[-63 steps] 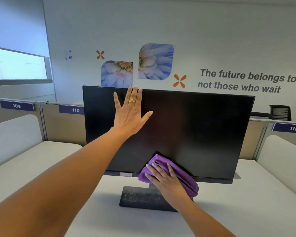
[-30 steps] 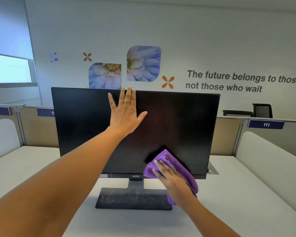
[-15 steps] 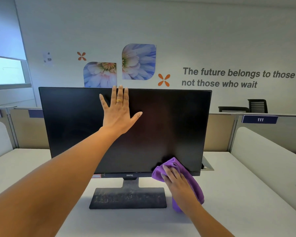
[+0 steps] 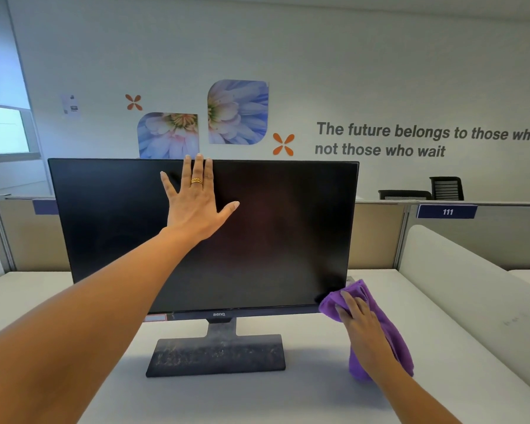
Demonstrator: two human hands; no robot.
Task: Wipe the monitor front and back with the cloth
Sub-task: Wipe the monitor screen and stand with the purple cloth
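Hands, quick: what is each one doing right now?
Left hand: open, flat on the monitor's upper screen.
Right hand: open, pressing the purple cloth to the monitor's lower right corner.

The black monitor (image 4: 273, 240) stands upright on its dusty base (image 4: 218, 354), screen dark. The crumpled purple cloth (image 4: 395, 338) lies against its lower right corner.
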